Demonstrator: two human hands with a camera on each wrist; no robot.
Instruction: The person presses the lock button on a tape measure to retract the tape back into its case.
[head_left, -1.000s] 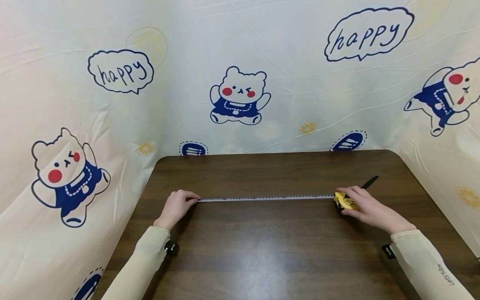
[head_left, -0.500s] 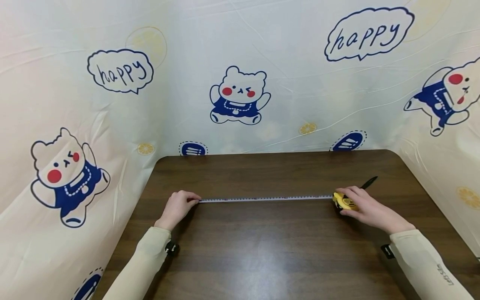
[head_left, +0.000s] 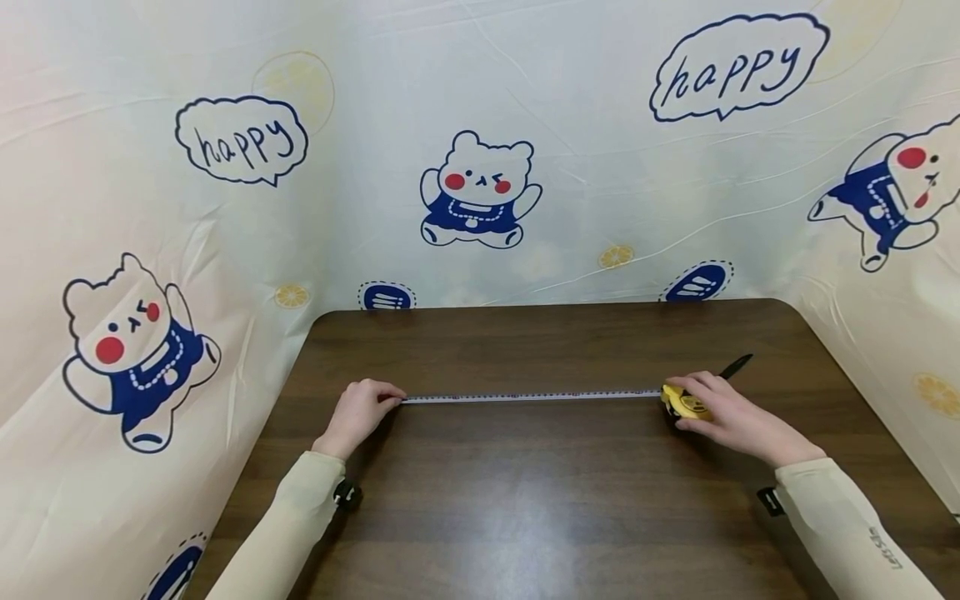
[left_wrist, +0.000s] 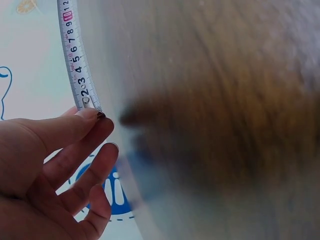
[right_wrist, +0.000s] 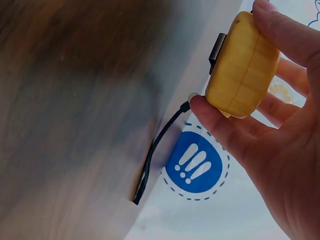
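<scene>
A yellow tape measure [head_left: 681,403] is gripped by my right hand [head_left: 731,417] at the right side of the table. Its white blade [head_left: 525,397] runs straight across to the left, where my left hand [head_left: 360,414] pinches the end between thumb and fingertip. In the left wrist view the blade [left_wrist: 76,60] shows black numbers with a red 10, and the thumb covers its end. The right wrist view shows the yellow case [right_wrist: 242,67] between thumb and fingers, with a dark clip on its side. A black wrist strap [right_wrist: 155,145] trails from the case.
The brown wooden table [head_left: 480,475] has rounded far corners. A pale printed curtain [head_left: 585,183] with bears and lettering hangs behind it and along both sides. Dark devices are worn at both wrists.
My right hand has shifted slightly left with the tape measure case, and my left hand slightly right. The visible stretch of blade is a little shorter.
</scene>
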